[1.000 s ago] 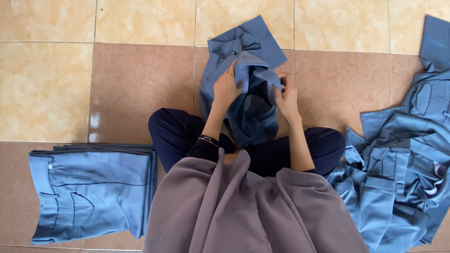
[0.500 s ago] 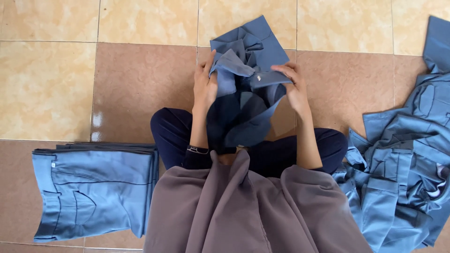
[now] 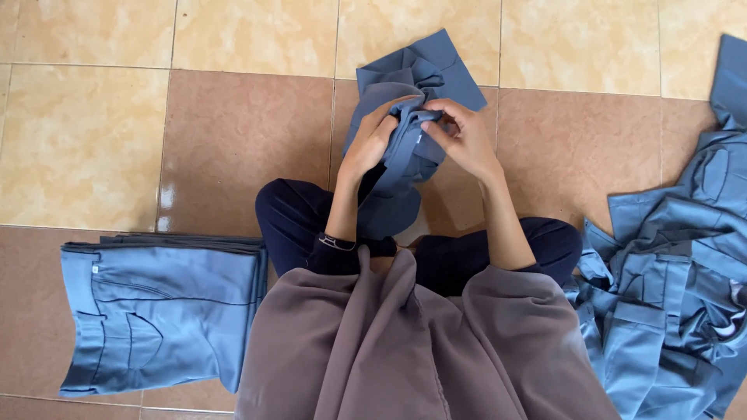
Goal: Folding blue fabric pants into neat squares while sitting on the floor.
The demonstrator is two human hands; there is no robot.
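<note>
Seated on the tile floor, a person's left hand and right hand clamp fingers on soft, light blue-grey trousers, best gripped at the bunched waistband.

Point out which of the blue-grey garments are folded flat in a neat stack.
The folded stack on the tiled floor at the person's left; the garment in both hands is bunched, and the pile on the right lies crumpled.

Open tiled floor ahead-left and upper right, free to pass. Blocked low left by folded stack of blue trousers. Blocked right by loose heap of blue garments. Centre taken up by bunched blue garment and crossed legs below it.
</note>
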